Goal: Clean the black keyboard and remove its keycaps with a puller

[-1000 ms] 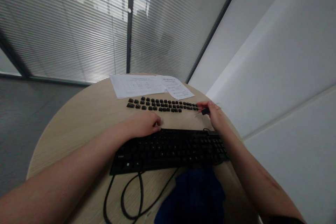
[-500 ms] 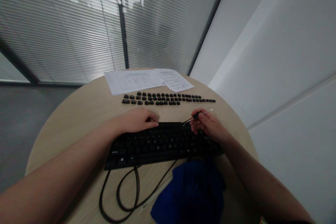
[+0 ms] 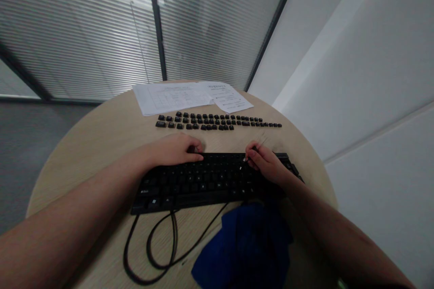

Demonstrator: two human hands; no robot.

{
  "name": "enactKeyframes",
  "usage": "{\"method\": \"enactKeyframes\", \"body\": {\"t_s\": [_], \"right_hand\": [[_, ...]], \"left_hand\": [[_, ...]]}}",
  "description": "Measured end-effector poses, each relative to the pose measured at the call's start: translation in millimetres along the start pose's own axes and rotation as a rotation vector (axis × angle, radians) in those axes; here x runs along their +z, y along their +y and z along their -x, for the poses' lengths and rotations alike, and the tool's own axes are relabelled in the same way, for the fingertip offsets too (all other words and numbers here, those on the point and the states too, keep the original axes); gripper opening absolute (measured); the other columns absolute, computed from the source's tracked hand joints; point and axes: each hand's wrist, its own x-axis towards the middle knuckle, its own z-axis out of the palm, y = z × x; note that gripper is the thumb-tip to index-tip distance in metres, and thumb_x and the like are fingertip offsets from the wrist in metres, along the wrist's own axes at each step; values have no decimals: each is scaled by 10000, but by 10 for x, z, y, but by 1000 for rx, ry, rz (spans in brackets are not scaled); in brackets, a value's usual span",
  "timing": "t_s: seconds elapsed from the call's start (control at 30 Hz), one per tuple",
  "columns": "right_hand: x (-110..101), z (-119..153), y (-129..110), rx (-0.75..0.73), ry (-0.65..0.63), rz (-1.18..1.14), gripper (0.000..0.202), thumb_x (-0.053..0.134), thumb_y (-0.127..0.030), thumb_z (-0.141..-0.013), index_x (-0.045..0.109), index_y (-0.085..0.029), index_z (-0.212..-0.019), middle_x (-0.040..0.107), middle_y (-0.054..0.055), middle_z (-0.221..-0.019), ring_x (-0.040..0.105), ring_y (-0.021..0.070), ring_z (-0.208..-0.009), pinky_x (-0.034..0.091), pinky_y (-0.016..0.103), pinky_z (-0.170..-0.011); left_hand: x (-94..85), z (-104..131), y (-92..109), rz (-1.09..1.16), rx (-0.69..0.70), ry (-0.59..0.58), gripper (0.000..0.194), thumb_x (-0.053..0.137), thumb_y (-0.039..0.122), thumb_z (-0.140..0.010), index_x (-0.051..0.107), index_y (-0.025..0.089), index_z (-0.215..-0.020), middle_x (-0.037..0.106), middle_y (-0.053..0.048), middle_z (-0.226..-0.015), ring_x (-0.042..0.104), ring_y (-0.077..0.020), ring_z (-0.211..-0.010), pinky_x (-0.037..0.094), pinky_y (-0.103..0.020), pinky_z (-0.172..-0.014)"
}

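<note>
A black keyboard (image 3: 200, 180) lies across the table with dark gaps among its keys. My left hand (image 3: 178, 149) closes on its back edge, thumb on top and fingers curled behind. Over the right part of the back rows, my right hand (image 3: 261, 158) pinches a thin wire keycap puller (image 3: 261, 139). Its wires stick up above my fingers, while its handle is mostly hidden in the grip. A light tip shows just under the fingers at the keys; whether it grips a key I cannot tell. Behind the keyboard, several loose black keycaps (image 3: 203, 121) lie in rows.
Printed papers (image 3: 169, 99) rest at the far side of the round wooden table (image 3: 84, 144). A blue cloth (image 3: 244, 248) is bunched at the near edge, beside the looped black cable (image 3: 127, 262). Blinds and a white wall stand beyond.
My right hand has turned and come down nearer the keys, with the puller now more upright. The black handle no longer shows. My left hand stays on the keyboard's back edge.
</note>
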Motion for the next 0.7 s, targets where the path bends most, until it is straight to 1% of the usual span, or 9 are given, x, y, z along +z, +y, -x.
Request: {"method": "enactKeyframes", "body": {"t_s": [0.1,0.17,0.33,0.43,0.5,0.6,0.7], "right_hand": [[-23,29,-11,-46,-52,65,299,486,-490,-991,534,-208,-905,530,-25,-697,459,114,-583,383,245,-544],[-31,43,-43,-87,-87,151,256,495,-449,-991,547,-209,-919,533,-23,-696,468,124,-603,394,256,-573],[-6,47,-169,-207,-108,353,144,509,-332,-961,554,-214,-891,542,-16,-688,476,136,-612,393,274,-598],[19,46,-184,-266,-117,402,141,517,-319,-949,549,-216,-858,560,-8,-693,486,140,-614,395,282,-606],[26,53,-145,-273,-76,390,159,515,-339,-955,548,-217,-858,561,-3,-693,493,143,-618,399,286,-607],[26,71,-48,-231,-7,288,214,495,-394,-979,547,-218,-868,540,-8,-671,487,139,-591,395,277,-568],[32,67,29,-182,-7,145,274,519,-470,-975,552,-216,-878,526,-22,-648,473,121,-540,380,255,-510]], "left_hand": [[15,-15,-14,25,-4,1,198,626,415,-841,724,247,-870,692,-5,-775,583,-174,-683,360,-282,-638],[26,-23,-24,51,3,8,182,637,404,-835,725,246,-856,691,-5,-782,583,-170,-688,357,-281,-643],[29,-28,-18,56,-27,9,184,649,397,-826,744,251,-887,699,-14,-803,590,-176,-702,352,-287,-640],[26,-28,-12,43,-24,4,195,645,397,-829,750,255,-911,703,-15,-798,593,-181,-700,359,-293,-644],[27,-28,-11,37,-23,1,197,640,399,-835,747,254,-912,706,-14,-800,592,-179,-699,357,-292,-642],[29,-27,-6,13,-11,-2,192,627,397,-847,737,249,-901,706,-11,-798,589,-173,-701,352,-284,-636],[25,-22,2,-12,-25,-9,200,621,392,-852,733,242,-923,708,-10,-806,594,-170,-704,357,-278,-636]]}}
